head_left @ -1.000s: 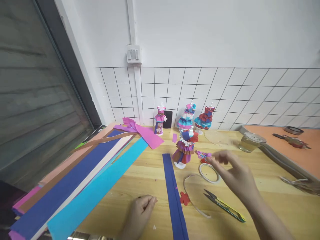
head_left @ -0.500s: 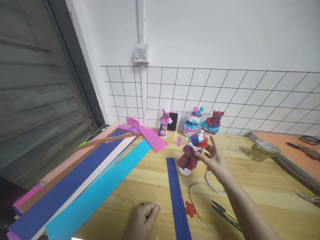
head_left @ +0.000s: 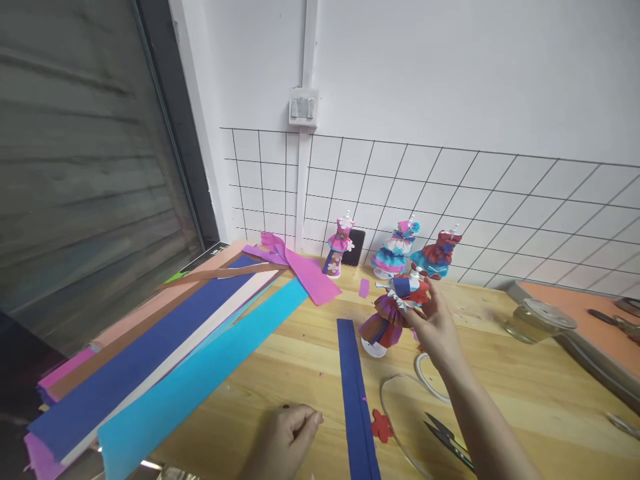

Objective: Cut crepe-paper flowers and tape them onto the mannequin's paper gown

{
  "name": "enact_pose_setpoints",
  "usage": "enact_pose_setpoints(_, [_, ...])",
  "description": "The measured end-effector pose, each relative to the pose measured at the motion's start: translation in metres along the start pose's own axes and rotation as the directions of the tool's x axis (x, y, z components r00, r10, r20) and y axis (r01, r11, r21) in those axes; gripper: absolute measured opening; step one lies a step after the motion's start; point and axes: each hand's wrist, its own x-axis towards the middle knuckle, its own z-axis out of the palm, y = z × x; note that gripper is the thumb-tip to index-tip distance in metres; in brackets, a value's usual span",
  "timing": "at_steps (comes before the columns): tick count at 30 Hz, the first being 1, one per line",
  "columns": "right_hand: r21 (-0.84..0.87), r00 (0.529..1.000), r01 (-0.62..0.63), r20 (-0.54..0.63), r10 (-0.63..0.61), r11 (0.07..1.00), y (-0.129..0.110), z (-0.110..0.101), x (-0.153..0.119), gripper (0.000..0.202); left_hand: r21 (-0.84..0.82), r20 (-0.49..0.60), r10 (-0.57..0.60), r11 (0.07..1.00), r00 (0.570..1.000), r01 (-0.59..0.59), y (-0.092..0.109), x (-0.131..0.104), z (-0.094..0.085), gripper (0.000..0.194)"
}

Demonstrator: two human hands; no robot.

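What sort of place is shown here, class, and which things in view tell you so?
Probably a small craft workspace: strips of coloured paper or fabric lie on a wooden table, snips rest nearby, and miniature dress forms wear ruffled outfits.

Gripping a ruffle-dressed miniature mannequin (head_left: 387, 320) with the right hand (head_left: 435, 327), just right of a navy strip (head_left: 356, 393); holding the left hand (head_left: 291, 437) curled, left of that strip.

Matt ruffled dress (head_left: 386, 319), wooden tabletop (head_left: 280, 363)
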Motion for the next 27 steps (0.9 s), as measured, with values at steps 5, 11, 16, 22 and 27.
enact_pose_setpoints(5, [0.012, 1.000, -0.029, -0.004, 0.029, 0.999, -0.002, 0.001, -0.001, 0.075, -0.008, -0.028, 0.019, 1.000, 0.999, -0.019, 0.002, -0.001, 0.000, 0.036])
enact_pose_setpoints(11, [0.001, 1.000, -0.004, 0.011, 0.004, 1.000, 0.002, 0.000, 0.000, 0.073, -0.001, -0.011, 0.018, 1.000, 1.000, -0.018, 0.002, 0.000, 0.000, 0.036])
enact_pose_setpoints(16, [-0.015, 0.997, 0.045, 0.063, -0.044, 0.999, 0.000, -0.002, -0.001, 0.073, 0.001, -0.005, 0.010, 1.000, 1.000, -0.010, 0.002, 0.001, -0.001, 0.036])
enact_pose_setpoints(22, [-0.071, 0.988, 0.069, 0.145, -0.058, 0.995, -0.004, -0.008, -0.008, 0.075, 0.006, -0.019, 0.003, 1.000, 1.000, -0.003, 0.002, 0.000, 0.000, 0.037])
enact_pose_setpoints(27, [-0.243, 0.973, 0.085, 0.229, -0.028, 0.966, -0.002, -0.035, -0.008, 0.091, -0.019, -0.038, 0.011, 1.000, 0.999, -0.012, 0.003, -0.001, 0.000, 0.036])
